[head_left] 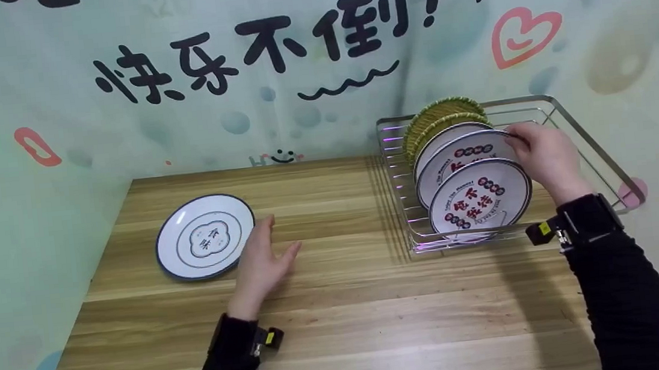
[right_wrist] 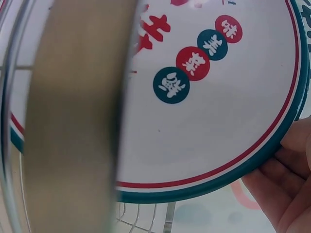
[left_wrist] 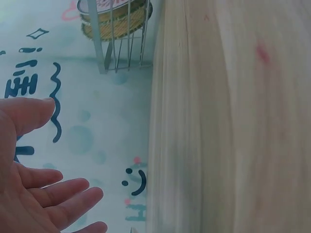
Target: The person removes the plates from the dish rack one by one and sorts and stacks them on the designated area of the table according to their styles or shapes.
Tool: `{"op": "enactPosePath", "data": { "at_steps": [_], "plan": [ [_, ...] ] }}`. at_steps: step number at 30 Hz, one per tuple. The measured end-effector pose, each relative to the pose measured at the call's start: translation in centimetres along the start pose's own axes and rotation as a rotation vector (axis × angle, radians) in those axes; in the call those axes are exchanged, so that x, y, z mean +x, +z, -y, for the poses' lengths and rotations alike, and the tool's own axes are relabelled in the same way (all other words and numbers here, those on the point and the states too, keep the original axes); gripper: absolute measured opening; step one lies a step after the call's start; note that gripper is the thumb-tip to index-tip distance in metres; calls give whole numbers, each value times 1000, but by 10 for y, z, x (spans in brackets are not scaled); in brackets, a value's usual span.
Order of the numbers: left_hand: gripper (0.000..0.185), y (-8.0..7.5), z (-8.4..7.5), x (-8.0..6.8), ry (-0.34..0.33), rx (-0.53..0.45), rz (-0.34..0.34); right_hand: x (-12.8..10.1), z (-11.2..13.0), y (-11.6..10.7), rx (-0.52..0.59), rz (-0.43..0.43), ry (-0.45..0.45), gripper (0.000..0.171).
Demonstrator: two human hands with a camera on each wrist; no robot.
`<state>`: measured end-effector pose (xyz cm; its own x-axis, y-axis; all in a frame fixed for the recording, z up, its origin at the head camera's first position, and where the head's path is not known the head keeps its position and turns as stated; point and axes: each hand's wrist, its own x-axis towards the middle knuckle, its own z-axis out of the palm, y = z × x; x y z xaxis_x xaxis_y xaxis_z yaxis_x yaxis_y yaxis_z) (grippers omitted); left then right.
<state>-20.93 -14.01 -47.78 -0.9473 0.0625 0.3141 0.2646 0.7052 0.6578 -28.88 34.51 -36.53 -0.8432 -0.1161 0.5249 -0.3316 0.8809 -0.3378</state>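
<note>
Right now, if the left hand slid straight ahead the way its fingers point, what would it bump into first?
Probably nothing on the table: the left hand points just past the plate, toward the wall. Depth is unclear.

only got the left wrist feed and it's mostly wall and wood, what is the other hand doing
Observer: The right hand grips the rim of the second plate standing in the wire rack, behind the front plate.
Operator: is that plate out of the rack yet
Observer: No, in the head view it stands upright between the others.
Operator: anything near my left hand
Observer: The left hand rests open on the wooden table, just right of a blue-rimmed plate lying flat.
Operator: what are the woven things i see at the top
Observer: Green-edged woven mats stand at the back of the rack, behind the plates.
</note>
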Motion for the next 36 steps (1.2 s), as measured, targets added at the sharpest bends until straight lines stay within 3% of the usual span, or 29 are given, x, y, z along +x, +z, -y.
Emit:
{"op": "enactPosePath", "data": {
  "at_steps": [12,29,36],
  "plan": [
    [77,22,-22,4,34,-20,58,-3,0,2,-8,-38,8,13],
    [75,34,-38,7,104,-30,68,-5,6,3,-34,-99,87,14],
    [74,37,-50,10,127,-60,69,-3,11,1,-14,-162,101,14]
  ]
}}
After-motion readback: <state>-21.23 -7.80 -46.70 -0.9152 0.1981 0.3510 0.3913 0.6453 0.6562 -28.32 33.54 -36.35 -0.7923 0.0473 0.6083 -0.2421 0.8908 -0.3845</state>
